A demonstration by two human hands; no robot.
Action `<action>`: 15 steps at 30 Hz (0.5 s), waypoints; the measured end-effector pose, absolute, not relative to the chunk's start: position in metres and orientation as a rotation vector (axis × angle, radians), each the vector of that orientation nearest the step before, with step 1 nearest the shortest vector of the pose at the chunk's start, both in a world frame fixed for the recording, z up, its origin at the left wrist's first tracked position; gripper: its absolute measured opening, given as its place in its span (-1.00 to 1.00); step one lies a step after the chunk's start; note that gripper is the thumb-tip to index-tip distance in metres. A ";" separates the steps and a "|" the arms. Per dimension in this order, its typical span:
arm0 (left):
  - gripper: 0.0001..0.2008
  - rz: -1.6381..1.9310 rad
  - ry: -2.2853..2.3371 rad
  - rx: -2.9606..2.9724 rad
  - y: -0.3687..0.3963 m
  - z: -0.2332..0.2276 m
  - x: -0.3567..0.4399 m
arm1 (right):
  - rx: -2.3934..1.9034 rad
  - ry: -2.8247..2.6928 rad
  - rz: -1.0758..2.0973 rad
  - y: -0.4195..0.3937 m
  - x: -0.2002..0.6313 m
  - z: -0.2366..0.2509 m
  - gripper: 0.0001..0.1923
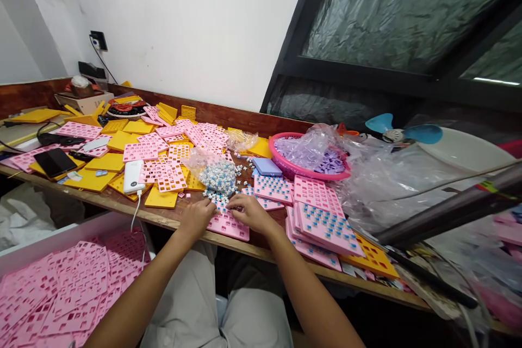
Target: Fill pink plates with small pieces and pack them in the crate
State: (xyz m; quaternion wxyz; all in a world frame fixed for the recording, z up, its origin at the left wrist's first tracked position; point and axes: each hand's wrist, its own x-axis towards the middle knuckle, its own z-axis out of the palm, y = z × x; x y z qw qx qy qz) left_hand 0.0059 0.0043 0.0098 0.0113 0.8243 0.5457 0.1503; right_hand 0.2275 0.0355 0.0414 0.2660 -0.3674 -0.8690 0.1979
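Note:
At the table's front edge lies a pink foam board with square holes [230,227]. My left hand [198,217] is at its left side, fingers bent and drawn together at the far edge. My right hand [250,212] curls over the board's far right part, thumb and fingers pinched. Whatever is between the fingertips of either hand is too small to make out. Just beyond the fingers, a heap of small white and blue pieces [219,175] spills from a clear plastic bag. To the right, a stack of pink boards [322,228] carries rows of blue and white pieces.
Yellow boards [106,163] and pink boards cover the left side, with a phone [55,162] and a cabled white power bank [133,176]. A pink basket [281,166] holds purple pieces. Below left, a white box [77,228] contains pink sheets. A blue-bladed fan [402,133] stands right.

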 end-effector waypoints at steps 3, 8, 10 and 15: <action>-0.73 0.475 1.719 2.590 0.003 0.010 0.006 | -1.039 -2.375 0.462 0.023 0.221 0.030 -0.72; -0.83 0.342 1.735 2.651 -0.002 0.020 0.016 | -1.207 -2.389 0.251 0.016 0.222 0.019 -0.76; -0.85 0.300 1.790 2.646 -0.004 0.022 0.020 | -1.299 -2.449 0.155 0.015 0.219 0.021 -0.75; -0.82 0.302 1.820 2.651 -0.011 0.021 0.021 | -1.518 -2.616 -0.040 0.011 0.204 0.039 -0.71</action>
